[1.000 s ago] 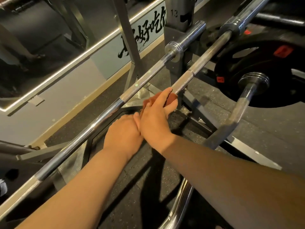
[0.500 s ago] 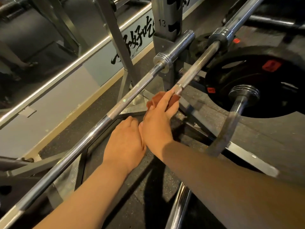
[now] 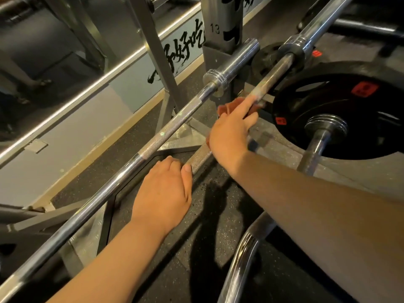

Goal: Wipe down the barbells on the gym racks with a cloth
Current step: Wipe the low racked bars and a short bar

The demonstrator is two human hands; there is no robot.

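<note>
— Where is the cloth?

— The rust-red cloth (image 3: 229, 108) is bunched round the knurled steel barbell (image 3: 271, 77), just below the grey upright rack post stamped 13 (image 3: 220, 29). The right hand (image 3: 231, 130) clasps it to the shaft with curled fingers, the forefinger stretched straight along the bar.

— And the other hand?

— The left hand (image 3: 166, 189) grips the same bar further from the post, fingers curled over it and thumb against the knurling. The hands are near each other but apart.

— What else is by the post?

— A second long chrome barbell (image 3: 153, 143) runs left of the hands, its thick sleeve crossing in front of the post. To the right of the post is a black round weight plate with red labels (image 3: 328, 101), and a curved chrome bar (image 3: 314, 145) sits in front of it.
</note>
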